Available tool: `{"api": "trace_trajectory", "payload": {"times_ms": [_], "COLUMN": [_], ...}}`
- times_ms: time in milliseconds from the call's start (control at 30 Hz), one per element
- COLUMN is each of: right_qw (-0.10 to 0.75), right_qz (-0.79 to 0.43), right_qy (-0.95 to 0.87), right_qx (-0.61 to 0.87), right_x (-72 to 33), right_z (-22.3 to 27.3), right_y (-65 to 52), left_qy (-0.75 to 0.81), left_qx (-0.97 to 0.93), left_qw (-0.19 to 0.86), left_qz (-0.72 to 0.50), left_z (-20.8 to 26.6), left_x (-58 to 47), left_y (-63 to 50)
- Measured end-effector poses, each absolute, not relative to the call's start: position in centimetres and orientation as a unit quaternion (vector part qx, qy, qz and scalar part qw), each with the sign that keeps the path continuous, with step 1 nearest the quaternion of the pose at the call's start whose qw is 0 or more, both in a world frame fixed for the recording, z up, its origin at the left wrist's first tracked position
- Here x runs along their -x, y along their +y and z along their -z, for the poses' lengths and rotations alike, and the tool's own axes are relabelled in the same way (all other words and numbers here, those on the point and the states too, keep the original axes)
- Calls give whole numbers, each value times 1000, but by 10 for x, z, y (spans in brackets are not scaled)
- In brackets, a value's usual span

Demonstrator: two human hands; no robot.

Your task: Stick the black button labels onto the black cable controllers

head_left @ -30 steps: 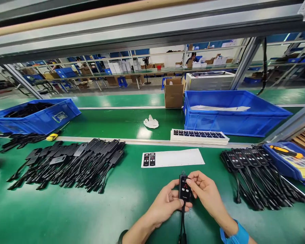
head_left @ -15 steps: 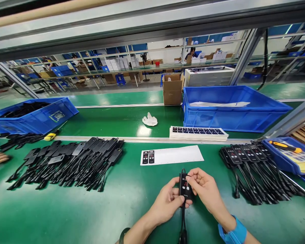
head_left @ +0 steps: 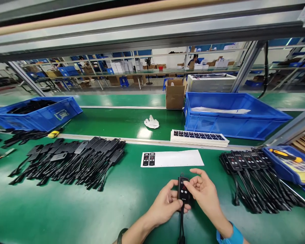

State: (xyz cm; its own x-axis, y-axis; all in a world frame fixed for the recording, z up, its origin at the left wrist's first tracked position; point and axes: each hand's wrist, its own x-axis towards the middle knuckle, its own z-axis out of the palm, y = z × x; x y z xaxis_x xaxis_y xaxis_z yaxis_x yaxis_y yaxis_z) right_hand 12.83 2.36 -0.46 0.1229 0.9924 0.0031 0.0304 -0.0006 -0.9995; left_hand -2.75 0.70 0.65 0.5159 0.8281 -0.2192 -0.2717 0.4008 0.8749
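Note:
A small black controller (head_left: 183, 190) with red markings on its face and a black cable running toward me sits between both hands, low in the middle of the view. My left hand (head_left: 166, 202) grips its left side and lower end. My right hand (head_left: 202, 191) presses a thumb on its face, the other fingers spread. Just beyond lies a white sticker sheet (head_left: 172, 158) with two black labels left at its left end.
Bare black controllers (head_left: 71, 161) lie piled on the left, labelled ones (head_left: 251, 169) on the right. A stack of label sheets (head_left: 198, 137) sits behind. Blue bins stand at far left (head_left: 38, 113), far right (head_left: 234, 115) and right edge (head_left: 284, 164). A white glove (head_left: 151, 122) lies on the belt.
My right thumb slid along the controller's face and the fingers opened out. The other person's hand at the left edge has withdrawn. The view shifted slightly.

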Motion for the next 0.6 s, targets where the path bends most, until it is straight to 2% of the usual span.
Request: {"api": "trace_trajectory", "payload": {"times_ms": [100,333,600], "right_qw": [502,392,415], "right_qz": [-452,-464,-454], "right_qy": [-509,-612,-627], "right_qx": [533,507,479], "right_x": [-129,-122,-124], "right_z": [10,15,33], "right_y": [25,14,16], "left_qy": [339,354,388], "left_qx": [-392,-337,-419], "left_qw": [774,779,717], "left_qz": [-363,-392,-400], "left_z": [-6,-8,3], "left_x": [29,32,25], "left_y": [8,14,13]}}
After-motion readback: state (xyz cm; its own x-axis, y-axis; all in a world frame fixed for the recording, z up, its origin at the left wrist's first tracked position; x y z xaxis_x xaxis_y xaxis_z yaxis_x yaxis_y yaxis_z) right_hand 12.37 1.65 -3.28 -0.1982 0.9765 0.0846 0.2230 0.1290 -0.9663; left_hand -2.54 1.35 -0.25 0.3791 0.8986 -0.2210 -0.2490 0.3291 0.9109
